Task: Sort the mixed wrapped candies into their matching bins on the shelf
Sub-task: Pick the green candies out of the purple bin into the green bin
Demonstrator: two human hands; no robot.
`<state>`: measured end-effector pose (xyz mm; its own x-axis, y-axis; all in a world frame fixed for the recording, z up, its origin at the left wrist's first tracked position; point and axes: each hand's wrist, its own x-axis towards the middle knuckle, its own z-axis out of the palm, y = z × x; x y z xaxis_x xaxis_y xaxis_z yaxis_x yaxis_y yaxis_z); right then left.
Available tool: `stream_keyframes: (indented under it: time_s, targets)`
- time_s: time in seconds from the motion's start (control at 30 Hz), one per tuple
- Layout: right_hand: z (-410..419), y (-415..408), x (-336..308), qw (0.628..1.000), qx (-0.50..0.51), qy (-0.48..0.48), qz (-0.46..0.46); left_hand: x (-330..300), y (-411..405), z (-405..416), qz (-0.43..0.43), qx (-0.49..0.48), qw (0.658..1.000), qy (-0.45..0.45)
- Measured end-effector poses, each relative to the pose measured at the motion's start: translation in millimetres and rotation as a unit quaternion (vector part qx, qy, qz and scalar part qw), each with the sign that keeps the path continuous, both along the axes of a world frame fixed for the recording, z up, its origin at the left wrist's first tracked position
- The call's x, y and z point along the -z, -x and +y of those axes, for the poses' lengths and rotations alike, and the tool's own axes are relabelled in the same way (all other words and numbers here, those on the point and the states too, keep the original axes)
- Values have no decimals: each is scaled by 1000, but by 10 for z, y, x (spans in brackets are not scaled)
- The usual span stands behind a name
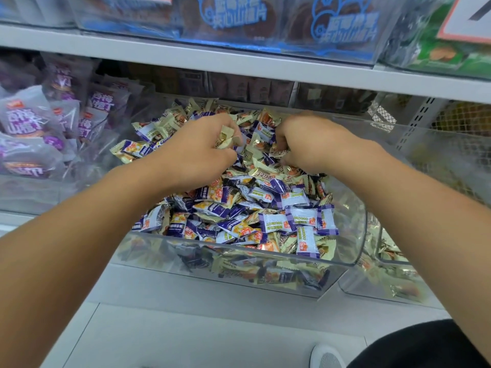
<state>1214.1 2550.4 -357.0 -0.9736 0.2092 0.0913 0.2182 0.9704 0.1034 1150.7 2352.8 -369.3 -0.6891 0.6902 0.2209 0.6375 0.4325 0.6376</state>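
Both your hands are deep in the clear bin [353, 251] at the middle of the shelf [212, 62], on top of the mixed candies [265, 208]. Your left hand [196, 152] is curled round a small bunch of cream wrappers [225, 136], which stick out between thumb and fingers. Your right hand [305, 144] is bent knuckles-up, fingertips buried in the pile among the wrappers; you cannot tell from here whether it actually pinches one.

The pile holds two kinds lying jumbled together: purple-and-white packets [279, 223], thickest toward the front of the bin, and cream-gold ones with an orange picture, more of them toward the back and under your hands. The heap fills the bin from front wall to back and rises near the rim.

Left of it stands a bin of purple bags [34, 123]. Just right of it, touching or nearly so, a second clear bin [385, 282] holds cream-gold wrappers. On the shelf above sit blue-printed packs [265, 19]. At the bottom right a white shoe tip [326, 357] shows beside dark cloth.
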Motion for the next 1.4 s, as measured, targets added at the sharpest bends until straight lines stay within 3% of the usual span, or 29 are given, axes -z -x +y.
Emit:
stream_keyframes:
  time_s: [0.23,0.37,0.5,0.63,0.87,1.0,1.17,1.3,1.4]
  targets:
    - [-72,-265,-262,995,-53,85,-19,39,-106,227,96,-3,993,70]
    - [-87,-366,-298,991,-67,109,-46,76,-101,358,63,-36,994,84]
    - [-57,-367,-260,994,-54,74,-55,25,-148,386,30,-35,995,87]
    - [-71,-332,-225,995,-47,44,-80,-21,-114,295,6,-31,999,34]
    - [-138,-252,-176,984,-43,-27,-171,-23,-175,148,64,-41,997,6]
    - [-96,-329,-261,991,-53,7,-124,-19,-206,104,81,-39,996,-23]
    - [-7,-628,-387,993,-94,67,31,-51,-245,116,77,-48,992,-91]
    - [93,-1030,-519,983,-98,125,97,-110,-397,235,48,2,986,-163]
    - [314,-1381,-643,959,-62,246,125,-185,-640,378,82,47,970,-223]
